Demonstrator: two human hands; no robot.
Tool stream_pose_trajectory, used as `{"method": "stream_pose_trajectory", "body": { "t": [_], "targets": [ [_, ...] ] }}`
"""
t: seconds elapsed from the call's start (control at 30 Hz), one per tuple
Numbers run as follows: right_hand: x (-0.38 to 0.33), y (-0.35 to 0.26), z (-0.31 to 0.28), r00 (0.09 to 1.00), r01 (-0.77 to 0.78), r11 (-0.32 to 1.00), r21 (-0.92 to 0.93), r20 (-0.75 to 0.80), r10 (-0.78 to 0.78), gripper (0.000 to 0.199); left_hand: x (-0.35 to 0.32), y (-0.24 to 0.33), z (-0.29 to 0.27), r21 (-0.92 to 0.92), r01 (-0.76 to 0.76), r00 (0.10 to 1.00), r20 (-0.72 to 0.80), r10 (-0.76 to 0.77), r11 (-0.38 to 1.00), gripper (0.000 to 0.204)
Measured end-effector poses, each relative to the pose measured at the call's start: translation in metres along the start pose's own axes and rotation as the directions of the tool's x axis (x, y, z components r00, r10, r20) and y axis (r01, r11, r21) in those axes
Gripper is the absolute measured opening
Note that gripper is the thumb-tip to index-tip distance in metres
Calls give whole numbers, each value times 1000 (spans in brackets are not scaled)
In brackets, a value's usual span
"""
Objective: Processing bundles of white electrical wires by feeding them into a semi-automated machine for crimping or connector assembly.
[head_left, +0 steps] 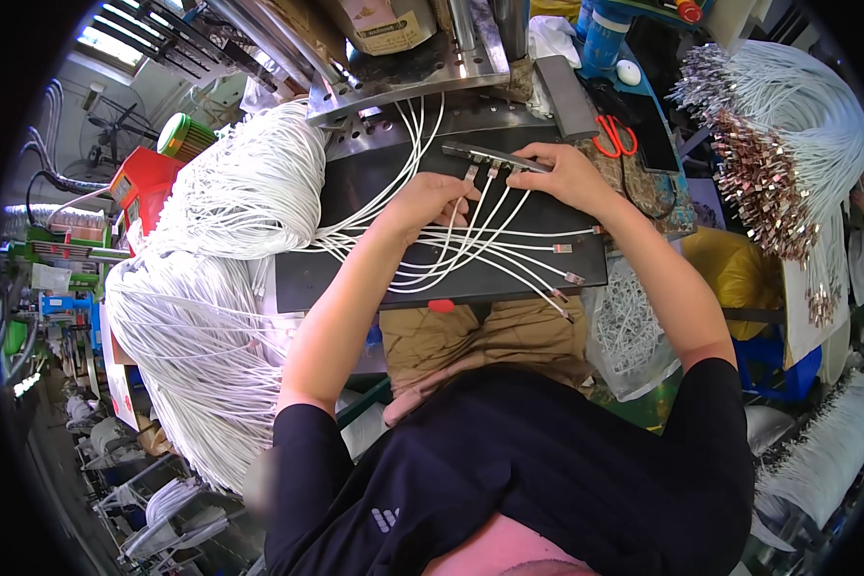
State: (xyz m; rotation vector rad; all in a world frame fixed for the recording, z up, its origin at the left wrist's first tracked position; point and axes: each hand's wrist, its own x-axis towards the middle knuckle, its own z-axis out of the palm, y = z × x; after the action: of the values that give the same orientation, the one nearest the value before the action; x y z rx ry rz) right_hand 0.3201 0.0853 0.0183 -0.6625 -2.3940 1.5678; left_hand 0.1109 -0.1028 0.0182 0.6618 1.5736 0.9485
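A dark metal bar [472,152] lies across the black work surface [365,168], with the plugs of several white cables lined up along its near side. My right hand [568,176] is closed round the bar's right end, fingers on the far side and thumb on the near side. Just left of the bar, my left hand [437,204] has its fingers pinched together at a white cable [448,233]; its exact grip is partly hidden. More white cables with metal-shelled plugs [563,249] lie fanned out nearer to me, their ends pointing right.
Large bundles of white cable [250,182] are heaped on the left. A steel press frame [408,79] stands at the back. Orange-handled scissors [614,136] lie at the right, with a plastic bag of small white pieces [629,326] below. Another cable bundle [787,106] hangs far right.
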Motion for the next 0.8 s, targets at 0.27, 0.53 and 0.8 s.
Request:
{"method": "stream_pose_trajectory", "body": {
  "t": [0.27,0.53,0.8],
  "targets": [
    [-9,-17,0,1000,15,988,-155,29,-11,44,-9,13,9,17,-7,1000,4,7,1000,36],
    [76,-5,12,613,433,592,-680,-259,-746,22,24,31,-40,336,-358,577,-654,489,871,51],
    [262,-5,3,690,268,520,-811,-215,-691,35,29,17,-56,-231,-227,943,-295,154,946,46]
  ]
}}
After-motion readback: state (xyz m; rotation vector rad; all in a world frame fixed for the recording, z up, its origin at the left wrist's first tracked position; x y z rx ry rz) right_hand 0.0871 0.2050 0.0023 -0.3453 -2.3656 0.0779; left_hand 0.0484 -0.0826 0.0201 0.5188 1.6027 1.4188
